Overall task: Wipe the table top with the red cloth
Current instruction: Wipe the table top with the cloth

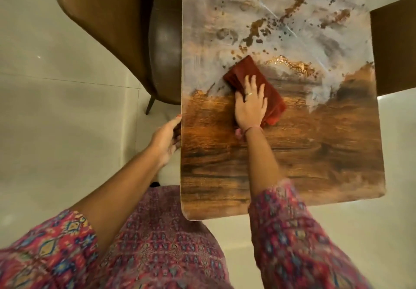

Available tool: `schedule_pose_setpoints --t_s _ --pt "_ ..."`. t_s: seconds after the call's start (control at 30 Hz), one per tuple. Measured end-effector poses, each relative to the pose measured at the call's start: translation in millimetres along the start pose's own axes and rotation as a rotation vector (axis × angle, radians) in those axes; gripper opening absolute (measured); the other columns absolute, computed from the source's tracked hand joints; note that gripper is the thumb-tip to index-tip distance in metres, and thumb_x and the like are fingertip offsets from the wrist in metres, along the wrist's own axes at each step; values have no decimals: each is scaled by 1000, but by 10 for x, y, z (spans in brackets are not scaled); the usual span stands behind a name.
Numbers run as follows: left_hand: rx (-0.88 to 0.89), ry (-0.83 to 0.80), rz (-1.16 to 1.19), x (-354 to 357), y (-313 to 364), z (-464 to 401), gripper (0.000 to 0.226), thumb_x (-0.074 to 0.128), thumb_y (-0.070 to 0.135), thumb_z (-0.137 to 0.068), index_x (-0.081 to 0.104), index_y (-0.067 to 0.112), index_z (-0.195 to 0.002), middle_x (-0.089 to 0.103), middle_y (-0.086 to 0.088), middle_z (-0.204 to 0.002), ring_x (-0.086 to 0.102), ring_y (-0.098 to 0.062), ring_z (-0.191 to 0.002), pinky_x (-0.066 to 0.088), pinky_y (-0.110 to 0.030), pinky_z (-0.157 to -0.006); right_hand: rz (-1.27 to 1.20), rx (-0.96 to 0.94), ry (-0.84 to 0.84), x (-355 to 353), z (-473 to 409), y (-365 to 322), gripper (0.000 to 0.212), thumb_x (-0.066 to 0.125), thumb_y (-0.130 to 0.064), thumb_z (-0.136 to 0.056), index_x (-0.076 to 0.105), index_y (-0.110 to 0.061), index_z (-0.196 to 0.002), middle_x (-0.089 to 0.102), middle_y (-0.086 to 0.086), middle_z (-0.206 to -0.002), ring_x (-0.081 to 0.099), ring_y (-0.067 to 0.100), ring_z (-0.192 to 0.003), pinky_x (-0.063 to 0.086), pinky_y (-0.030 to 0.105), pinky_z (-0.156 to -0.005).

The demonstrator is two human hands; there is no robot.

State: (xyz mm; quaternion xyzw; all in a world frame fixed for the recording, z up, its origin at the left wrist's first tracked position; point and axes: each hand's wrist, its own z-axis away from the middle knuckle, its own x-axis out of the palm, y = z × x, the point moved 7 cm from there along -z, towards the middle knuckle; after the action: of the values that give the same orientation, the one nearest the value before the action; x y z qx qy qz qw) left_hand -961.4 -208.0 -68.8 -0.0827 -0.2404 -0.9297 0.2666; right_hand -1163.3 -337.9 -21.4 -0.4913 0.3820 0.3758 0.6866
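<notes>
The table top point(315, 153) is glossy, brown wood grain near me and grey-white with rust-coloured speckles farther off. A folded red cloth point(243, 72) lies near its middle. My right hand point(249, 104) presses flat on the cloth with straight, spread fingers, covering its near half. My left hand point(166, 140) rests at the table's left edge, fingers curled round the rim.
A brown leather chair point(117, 29) stands tucked against the table's left side. Part of another brown chair point(394, 47) shows at the right edge. Pale tiled floor point(56, 108) surrounds the table. My patterned pink clothing fills the bottom of the view.
</notes>
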Motion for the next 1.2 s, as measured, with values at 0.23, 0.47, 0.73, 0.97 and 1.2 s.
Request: schedule_pose_setpoints --t_s 0.23,0.47,0.73,0.97,1.2 --pt "-38 64 -36 -18 2 36 25 57 40 -90 66 19 -99 62 3 -82 55 -12 -72 46 -24 -63 29 -338 -244 457 1660 -164 56 42 -36 -94 24 -40 -147 11 -21 -156 -3 8 -146 0 37 -116" --pt "-19 -22 56 52 68 37 28 43 39 -97 62 19 -100 65 2 -89 60 -13 -80 47 -27 -73 49 -356 -252 527 1927 -83 51 31 -46 -95 24 -45 -145 9 -26 -154 -6 5 -146 -3 36 -117" --pt "12 -71 24 151 661 -166 45 31 39 -100 53 12 -129 59 -4 -128 60 -11 -90 45 -23 -77 122 -374 -226 590 1539 -357 54 34 -43 -95 17 -48 -146 4 -24 -155 -8 8 -145 -7 37 -115" --pt "-9 1 -35 162 1467 -667 46 34 40 -100 55 11 -127 68 -3 -103 64 -14 -86 47 -26 -80 86 -306 -170 512 -29 -1197 58 46 -31 -94 26 -44 -146 16 -19 -157 5 15 -147 2 43 -116" --pt "-35 -70 -117 180 1938 -896 49 29 41 -101 54 9 -128 58 -8 -128 55 -21 -119 39 -30 -96 25 -163 -98 395 -1258 -1655 52 44 -33 -96 29 -41 -145 17 -16 -157 4 17 -147 -1 45 -117"
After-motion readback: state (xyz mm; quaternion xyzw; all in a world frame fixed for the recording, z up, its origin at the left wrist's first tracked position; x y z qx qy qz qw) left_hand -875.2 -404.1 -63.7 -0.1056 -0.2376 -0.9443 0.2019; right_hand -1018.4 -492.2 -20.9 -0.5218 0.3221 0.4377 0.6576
